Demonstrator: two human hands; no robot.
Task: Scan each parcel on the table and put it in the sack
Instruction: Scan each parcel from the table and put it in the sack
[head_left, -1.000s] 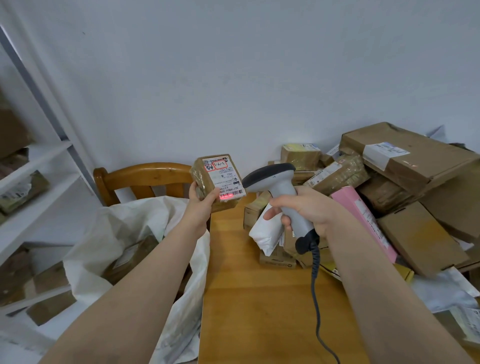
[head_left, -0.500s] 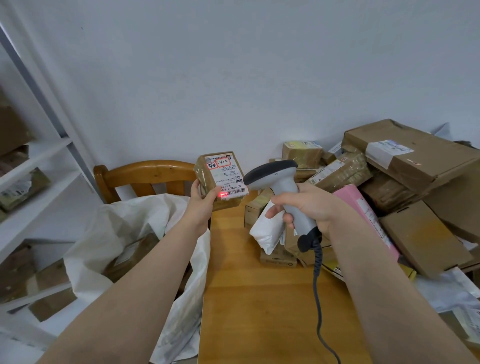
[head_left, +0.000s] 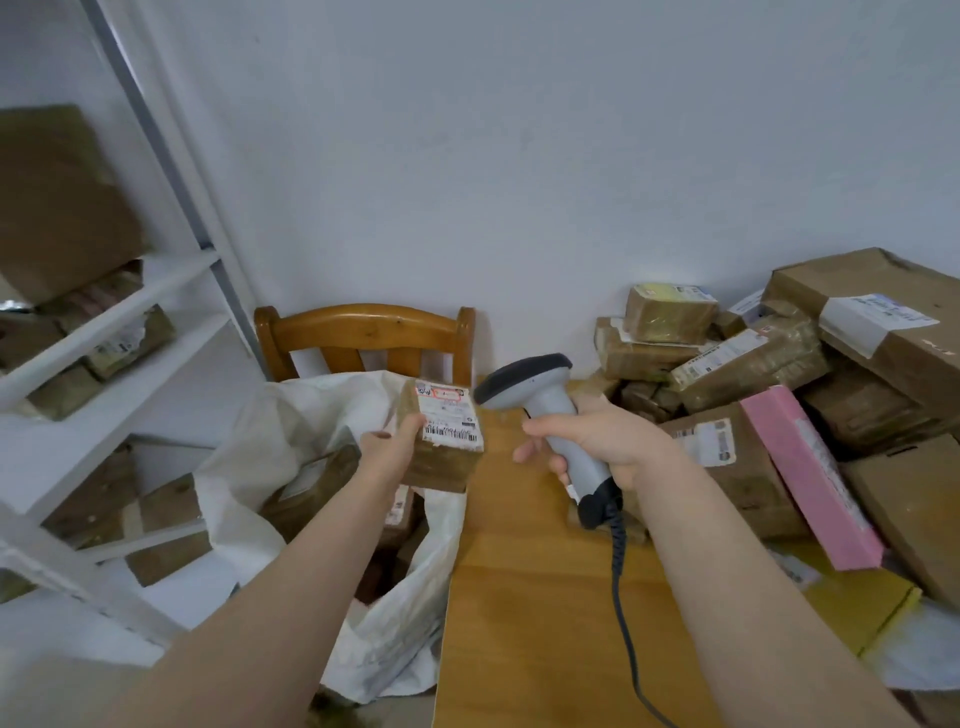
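I see the parcel as brown cardboard under shiny clear tape, with a white paper label. The scanner looks like smooth grey plastic with a darker head. The desk is smooth varnished wood, and the chair is glossier. Off the desk's left edge, the sack looks like crinkled white woven plastic. The pink box is matt card.
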